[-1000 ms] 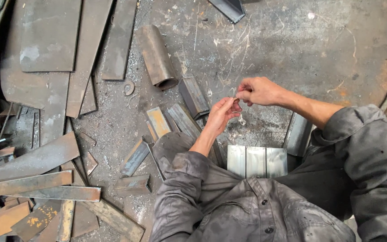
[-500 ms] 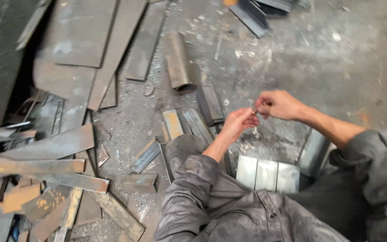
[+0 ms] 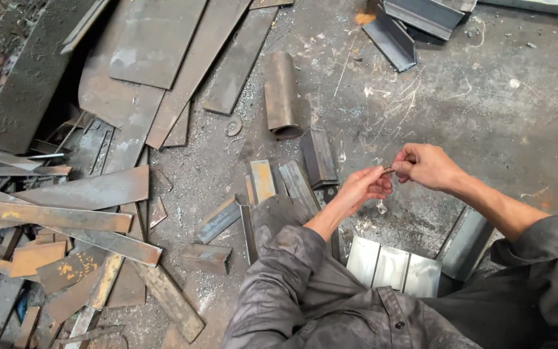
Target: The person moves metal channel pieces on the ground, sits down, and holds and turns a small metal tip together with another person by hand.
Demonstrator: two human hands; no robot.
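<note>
While the camera has swung so that the scrap now fills the left of the head view and the steel pipe (image 3: 282, 95) sits higher than a second ago, the hands have hardly shifted against each other. The left hand (image 3: 363, 189) and the right hand (image 3: 426, 165) meet above the concrete floor (image 3: 485, 110), both pinching one small brownish piece (image 3: 389, 170) between their fingertips; each grip is closed on it, thumb against forefinger. A second ago something pale dangled below the fingers; now only the short stub shows, so the handling looks tighter. What the piece is cannot be told.

Below the hands lie bright angle sections (image 3: 392, 266) side by side, near the grey sleeves. Rusty flat plates (image 3: 156, 45) and strips (image 3: 66, 216) are heaped left and far; dark angle offcuts (image 3: 395, 29) lie far right. The floor is scratched, dusty and stained.
</note>
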